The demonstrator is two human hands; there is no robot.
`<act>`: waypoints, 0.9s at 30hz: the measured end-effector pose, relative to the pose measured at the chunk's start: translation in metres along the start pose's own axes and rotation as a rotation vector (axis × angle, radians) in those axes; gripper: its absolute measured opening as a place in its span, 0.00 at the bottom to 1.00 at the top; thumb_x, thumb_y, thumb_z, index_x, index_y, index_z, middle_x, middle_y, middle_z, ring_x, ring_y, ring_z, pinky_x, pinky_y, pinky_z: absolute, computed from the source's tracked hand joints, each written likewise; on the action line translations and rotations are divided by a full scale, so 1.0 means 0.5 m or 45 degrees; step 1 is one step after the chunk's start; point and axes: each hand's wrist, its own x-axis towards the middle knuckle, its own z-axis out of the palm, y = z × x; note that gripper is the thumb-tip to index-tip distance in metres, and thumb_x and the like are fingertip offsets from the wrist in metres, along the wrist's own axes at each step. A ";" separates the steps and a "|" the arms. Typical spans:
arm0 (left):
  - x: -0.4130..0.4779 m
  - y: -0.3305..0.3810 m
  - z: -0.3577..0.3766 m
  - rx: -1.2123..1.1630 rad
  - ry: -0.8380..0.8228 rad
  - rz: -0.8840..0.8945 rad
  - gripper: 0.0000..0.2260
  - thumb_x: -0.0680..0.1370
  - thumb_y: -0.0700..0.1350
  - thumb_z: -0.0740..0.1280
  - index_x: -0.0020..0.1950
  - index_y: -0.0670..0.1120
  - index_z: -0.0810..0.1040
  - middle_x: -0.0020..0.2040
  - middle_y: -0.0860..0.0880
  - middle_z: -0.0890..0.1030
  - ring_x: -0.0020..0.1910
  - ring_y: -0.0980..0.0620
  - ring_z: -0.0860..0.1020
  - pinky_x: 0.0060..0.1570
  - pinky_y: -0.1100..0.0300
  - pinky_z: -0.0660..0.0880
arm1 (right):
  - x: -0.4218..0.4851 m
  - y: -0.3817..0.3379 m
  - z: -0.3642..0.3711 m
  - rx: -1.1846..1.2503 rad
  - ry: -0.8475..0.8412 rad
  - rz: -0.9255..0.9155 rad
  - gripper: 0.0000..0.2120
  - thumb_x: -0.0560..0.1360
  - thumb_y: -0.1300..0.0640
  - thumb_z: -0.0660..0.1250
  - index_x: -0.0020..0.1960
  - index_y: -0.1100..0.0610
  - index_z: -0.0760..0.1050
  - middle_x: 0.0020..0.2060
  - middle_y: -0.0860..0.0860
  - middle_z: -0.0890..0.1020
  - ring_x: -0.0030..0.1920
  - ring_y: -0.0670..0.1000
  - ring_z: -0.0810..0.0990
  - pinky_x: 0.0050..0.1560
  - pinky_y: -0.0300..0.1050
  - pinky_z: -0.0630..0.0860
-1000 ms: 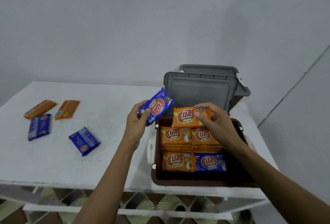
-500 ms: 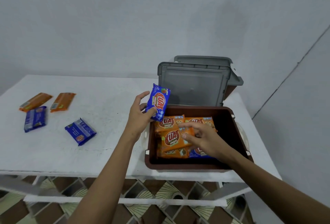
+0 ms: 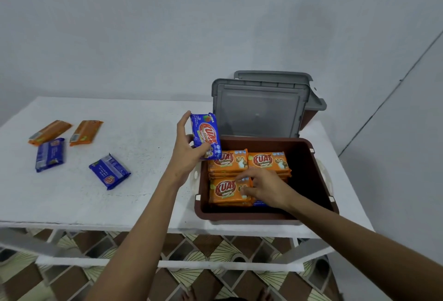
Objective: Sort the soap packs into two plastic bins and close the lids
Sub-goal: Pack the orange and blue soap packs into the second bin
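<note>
- The blue soap pack (image 3: 206, 135) is pinched in the left hand (image 3: 185, 149), with the thumb pressed on its lower front and the fingers reaching up behind its left edge. It is held nearly upright, printed face outward, just right of the palm and above the bin's left rim.
- The front orange soap pack (image 3: 227, 190) is gripped at its right end by the right hand (image 3: 266, 188), whose fingertips are curled onto it. The pack lies flat, extending left from that grip.
- Two stacks of orange packs (image 3: 266, 161) are seen side by side just beyond the right hand's grip. Their glossy wrappers are flat and rectangular.
- A sliver of a blue wrapper (image 3: 260, 203) is visible directly beneath the right hand.
- Both the right hand and these packs are enclosed by the brown plastic bin (image 3: 309, 169), which is rectangular and smooth-walled.
- Its grey lid (image 3: 257, 111) is stood open just behind the left hand's grip, with a ribbed rim framing a paler flat panel.
- A second grey-lidded bin (image 3: 314, 101) is partly hidden behind that lid.
- Well left of the left hand, two loose orange packs (image 3: 86, 132) and two loose blue packs (image 3: 109, 171) are laid flat on the white table (image 3: 134, 200), whose top is matt and speckled.
</note>
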 end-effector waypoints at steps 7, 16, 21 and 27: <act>-0.001 0.001 0.000 0.011 0.006 0.005 0.38 0.74 0.37 0.71 0.75 0.58 0.55 0.62 0.54 0.69 0.51 0.54 0.77 0.36 0.65 0.80 | 0.009 -0.013 0.001 -0.216 0.013 -0.030 0.17 0.76 0.55 0.70 0.64 0.54 0.78 0.65 0.51 0.77 0.64 0.50 0.75 0.62 0.48 0.75; -0.001 0.000 0.012 -0.043 0.031 -0.012 0.29 0.74 0.39 0.72 0.67 0.56 0.62 0.61 0.52 0.72 0.51 0.54 0.78 0.39 0.65 0.80 | 0.007 -0.011 -0.003 -0.220 -0.086 0.019 0.17 0.79 0.57 0.66 0.68 0.55 0.75 0.67 0.52 0.76 0.65 0.49 0.76 0.62 0.43 0.75; -0.003 0.003 0.019 -0.058 0.043 -0.038 0.20 0.76 0.43 0.70 0.61 0.53 0.65 0.58 0.52 0.74 0.49 0.56 0.79 0.35 0.66 0.79 | 0.003 -0.045 -0.067 -0.119 0.006 0.145 0.12 0.82 0.56 0.61 0.63 0.57 0.77 0.58 0.52 0.81 0.47 0.47 0.83 0.46 0.44 0.83; -0.001 0.012 0.028 -0.045 0.085 -0.060 0.15 0.75 0.46 0.71 0.56 0.49 0.68 0.53 0.52 0.76 0.46 0.55 0.81 0.33 0.66 0.78 | 0.015 -0.073 -0.077 0.437 0.351 0.029 0.10 0.79 0.53 0.67 0.57 0.53 0.70 0.49 0.53 0.83 0.44 0.48 0.85 0.44 0.52 0.84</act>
